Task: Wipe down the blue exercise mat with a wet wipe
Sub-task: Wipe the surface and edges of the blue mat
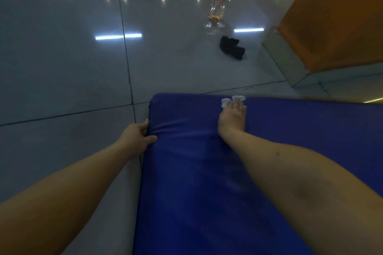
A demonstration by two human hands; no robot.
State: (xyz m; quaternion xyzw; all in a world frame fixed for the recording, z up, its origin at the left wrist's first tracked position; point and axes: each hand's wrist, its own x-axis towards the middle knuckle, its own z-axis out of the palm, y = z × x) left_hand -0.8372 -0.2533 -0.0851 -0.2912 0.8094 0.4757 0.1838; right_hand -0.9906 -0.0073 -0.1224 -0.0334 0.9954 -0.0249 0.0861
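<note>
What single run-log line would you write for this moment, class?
step: wiping | right hand: presses wet wipe on blue mat near far edge | left hand: grips mat's left edge | nearby: spray bottle

Your right hand covers most of the wet wipe; the blue mat runs off the bottom and right edges.

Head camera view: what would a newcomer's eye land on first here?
The bright blue mat fills the lower middle of the shiny grey floor. The right hand presses a white wet wipe flat near the mat's far edge, while the left hand grips its left edge. Farther off stands a clear spray bottle with an orange trigger, a dark crumpled thing beside it.
</note>
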